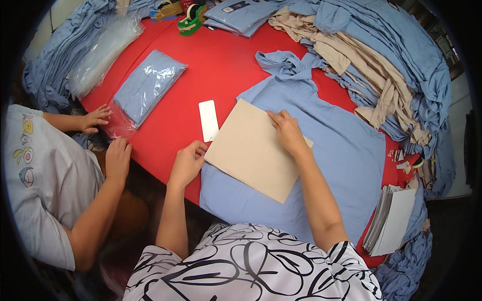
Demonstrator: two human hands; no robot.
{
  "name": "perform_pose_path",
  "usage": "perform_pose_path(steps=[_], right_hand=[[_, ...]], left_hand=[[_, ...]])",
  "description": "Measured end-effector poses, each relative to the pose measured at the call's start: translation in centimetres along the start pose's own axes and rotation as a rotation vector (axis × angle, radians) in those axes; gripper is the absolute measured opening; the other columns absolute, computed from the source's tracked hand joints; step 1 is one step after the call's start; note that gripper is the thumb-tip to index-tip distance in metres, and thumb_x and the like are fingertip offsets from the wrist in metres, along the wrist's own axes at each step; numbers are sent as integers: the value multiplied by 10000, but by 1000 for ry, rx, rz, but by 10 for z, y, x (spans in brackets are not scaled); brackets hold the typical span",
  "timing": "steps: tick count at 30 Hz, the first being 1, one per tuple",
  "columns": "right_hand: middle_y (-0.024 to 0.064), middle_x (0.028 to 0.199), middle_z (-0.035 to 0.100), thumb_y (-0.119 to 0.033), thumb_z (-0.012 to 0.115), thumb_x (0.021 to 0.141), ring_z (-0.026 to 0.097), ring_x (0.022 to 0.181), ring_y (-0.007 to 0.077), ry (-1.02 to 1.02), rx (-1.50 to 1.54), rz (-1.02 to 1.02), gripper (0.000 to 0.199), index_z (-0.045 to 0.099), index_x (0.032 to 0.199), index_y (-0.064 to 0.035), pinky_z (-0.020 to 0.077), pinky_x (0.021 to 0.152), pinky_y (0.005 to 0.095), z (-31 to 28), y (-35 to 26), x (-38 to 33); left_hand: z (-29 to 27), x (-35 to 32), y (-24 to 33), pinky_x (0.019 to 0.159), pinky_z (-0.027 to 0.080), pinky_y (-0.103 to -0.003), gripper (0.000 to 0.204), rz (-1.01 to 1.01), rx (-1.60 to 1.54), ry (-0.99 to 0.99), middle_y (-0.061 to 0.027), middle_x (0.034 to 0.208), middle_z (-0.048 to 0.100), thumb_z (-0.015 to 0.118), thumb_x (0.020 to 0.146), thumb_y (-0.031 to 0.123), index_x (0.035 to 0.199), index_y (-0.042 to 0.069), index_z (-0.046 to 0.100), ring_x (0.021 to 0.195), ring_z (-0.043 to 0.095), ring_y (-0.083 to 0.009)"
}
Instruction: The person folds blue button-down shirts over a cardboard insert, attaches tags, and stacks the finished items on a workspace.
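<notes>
A square beige cardboard sheet (pixel 253 155) lies tilted on a light blue garment (pixel 346 155) spread over the red table. My left hand (pixel 188 163) is closed at the sheet's left corner, fingers curled against it. With its fingers bent over the upper right edge, my right hand (pixel 288 131) grips the sheet too; part of its grip is hidden. Just beyond my left hand, a white rounded card (pixel 208 120) rests on the table.
To my left a co-worker's hands (pixel 118 155) touch a bagged blue garment (pixel 150 88). Clear plastic bags (pixel 108 55), tape dispensers (pixel 193 21) and packed garments (pixel 238 15) sit at the far side. Blue and beige clothes (pixel 371 55) heap up right, above stacked white cards (pixel 391 220).
</notes>
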State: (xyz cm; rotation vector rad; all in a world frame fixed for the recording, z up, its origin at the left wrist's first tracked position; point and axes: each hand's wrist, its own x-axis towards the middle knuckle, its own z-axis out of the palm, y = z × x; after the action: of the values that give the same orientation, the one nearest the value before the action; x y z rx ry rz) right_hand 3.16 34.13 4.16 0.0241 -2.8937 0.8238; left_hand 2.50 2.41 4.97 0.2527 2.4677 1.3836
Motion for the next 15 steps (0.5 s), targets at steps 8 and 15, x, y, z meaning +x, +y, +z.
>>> perform_pose_path(steps=[8, 15], right_hand=[[131, 955, 576, 46, 484, 879, 545, 866, 299, 55, -121, -74, 442, 641, 1280, -53, 412, 867, 391, 13, 7, 7], [129, 957, 575, 38, 477, 868, 543, 879, 305, 33, -149, -111, 461, 629, 1294, -48, 411, 861, 375, 11, -4, 10]], left_hand=[[5, 4, 8, 869, 510, -357, 239, 92, 221, 208, -144, 1010, 668, 563, 906, -9, 1128, -15, 651, 990, 637, -261], [121, 13, 45, 1120, 210, -645, 578, 456, 607, 326, -149, 1464, 434, 643, 893, 411, 1398, 150, 542, 1407, 294, -426]])
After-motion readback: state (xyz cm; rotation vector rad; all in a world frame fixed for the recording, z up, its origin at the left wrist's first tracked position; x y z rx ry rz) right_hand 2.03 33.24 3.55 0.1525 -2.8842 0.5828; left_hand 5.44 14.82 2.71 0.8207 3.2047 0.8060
